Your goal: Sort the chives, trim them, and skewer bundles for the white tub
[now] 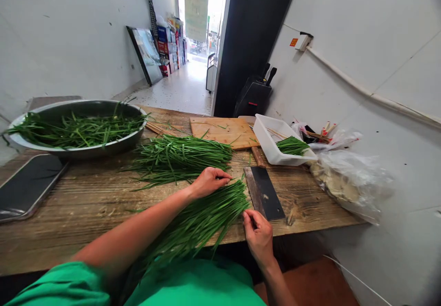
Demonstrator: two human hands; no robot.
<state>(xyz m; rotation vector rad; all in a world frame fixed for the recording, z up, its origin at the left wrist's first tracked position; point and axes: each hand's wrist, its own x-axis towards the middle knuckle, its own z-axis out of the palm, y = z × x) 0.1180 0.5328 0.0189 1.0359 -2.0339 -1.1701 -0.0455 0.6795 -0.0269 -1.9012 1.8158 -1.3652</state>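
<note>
A loose bundle of garlic chives (pixel 210 216) lies at the table's front edge, its cut ends to the right and its long leaves trailing toward my green shirt. My left hand (pixel 210 183) rests at the bundle's far side, thumb and fingers pinched together on chives near the ends. On the near side, my right hand (pixel 259 236) pinches chives at the right end between thumb and forefinger. Beyond my left hand is a second pile of garlic chives (pixel 182 156). A cleaver (pixel 267 193) lies flat just right of the bundle, its wooden handle pointing away.
A metal basin (pixel 103 149) of loose greens stands at the left, behind a dark phone-shaped slab (pixel 31 184). Further back are a wooden cutting board (pixel 223 129) and thin sticks (pixel 160 128). A white tray (pixel 275 152) holds chives; plastic bags (pixel 351 182) sit rightmost.
</note>
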